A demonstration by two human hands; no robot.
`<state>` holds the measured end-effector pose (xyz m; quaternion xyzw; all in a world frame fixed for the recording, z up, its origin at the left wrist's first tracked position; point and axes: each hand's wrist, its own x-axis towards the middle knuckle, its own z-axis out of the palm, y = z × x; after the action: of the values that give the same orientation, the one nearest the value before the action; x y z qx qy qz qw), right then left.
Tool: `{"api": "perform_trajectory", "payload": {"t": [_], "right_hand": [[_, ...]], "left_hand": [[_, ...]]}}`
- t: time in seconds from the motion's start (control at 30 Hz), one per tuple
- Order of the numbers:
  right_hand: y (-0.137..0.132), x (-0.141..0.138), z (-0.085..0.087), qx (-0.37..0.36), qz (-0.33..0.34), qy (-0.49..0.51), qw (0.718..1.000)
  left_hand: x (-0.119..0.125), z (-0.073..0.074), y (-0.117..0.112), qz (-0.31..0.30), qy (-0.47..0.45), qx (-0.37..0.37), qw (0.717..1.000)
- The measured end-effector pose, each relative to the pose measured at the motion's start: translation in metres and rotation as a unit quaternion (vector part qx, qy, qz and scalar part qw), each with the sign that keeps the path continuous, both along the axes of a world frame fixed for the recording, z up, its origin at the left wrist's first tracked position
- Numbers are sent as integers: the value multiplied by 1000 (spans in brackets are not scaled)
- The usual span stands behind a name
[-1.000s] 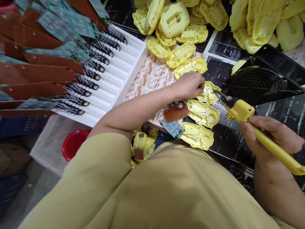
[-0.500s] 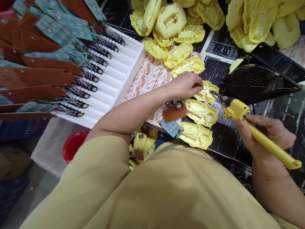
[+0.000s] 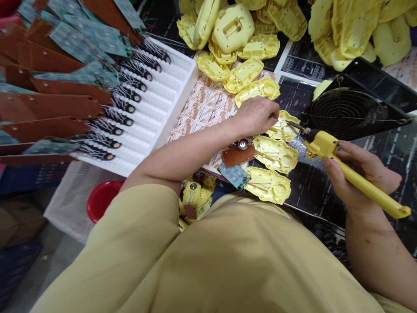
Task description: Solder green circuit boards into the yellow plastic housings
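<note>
Yellow shell (image 3: 282, 131) at the tip of a yellow soldering tool (image 3: 325, 144), third in a row counted from the tabletop's (image 3: 309, 193) near edge.
The right hand (image 3: 365, 171) has its thumb and fingers closed around the tool's handle, the tip angled left toward the shell's inside; whether it touches is too small to tell. The left hand (image 3: 256, 115) rests at the shell's left end, fingers curled and drawn together; I cannot tell whether they pinch anything. Two more shells lie between this one and the near edge, with a brown circuit board (image 3: 239, 155) and a round speaker (image 3: 243, 144) left of them. A black fan (image 3: 345, 108) stands to the right, and a white foam tray (image 3: 177, 93) lies at the tabletop's left.
</note>
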<state>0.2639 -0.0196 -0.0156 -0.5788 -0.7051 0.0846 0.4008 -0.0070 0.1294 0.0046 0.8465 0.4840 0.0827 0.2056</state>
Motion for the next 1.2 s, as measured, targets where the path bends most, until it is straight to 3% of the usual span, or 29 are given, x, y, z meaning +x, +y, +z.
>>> {"api": "perform_trajectory", "payload": {"t": [0.07,0.27,0.57,0.73,0.8,0.93,1.0,1.07,1.2], "right_hand": [[4,-2,-1,48,33,19,998],[17,-7,1,134,42,13,990],[30,-2,2,139,114,29,983],[34,9,7,98,168,-4,981],[34,13,7,89,162,-5,983],[30,14,8,141,80,33,986],[26,14,8,105,54,17,993],[22,13,8,82,55,6,995],[19,9,9,134,83,11,987]], "left_hand": [[1,-2,1,-5,-8,9,1000],[4,0,-1,8,10,-3,1000],[5,-2,-1,0,11,9,1000],[7,2,-2,7,24,-5,1000],[8,5,-2,10,30,-10,999],[9,6,-3,10,26,-7,1000],[9,7,-3,14,27,-10,999],[10,7,-3,19,30,-13,999],[10,7,-3,17,35,-14,999]]}}
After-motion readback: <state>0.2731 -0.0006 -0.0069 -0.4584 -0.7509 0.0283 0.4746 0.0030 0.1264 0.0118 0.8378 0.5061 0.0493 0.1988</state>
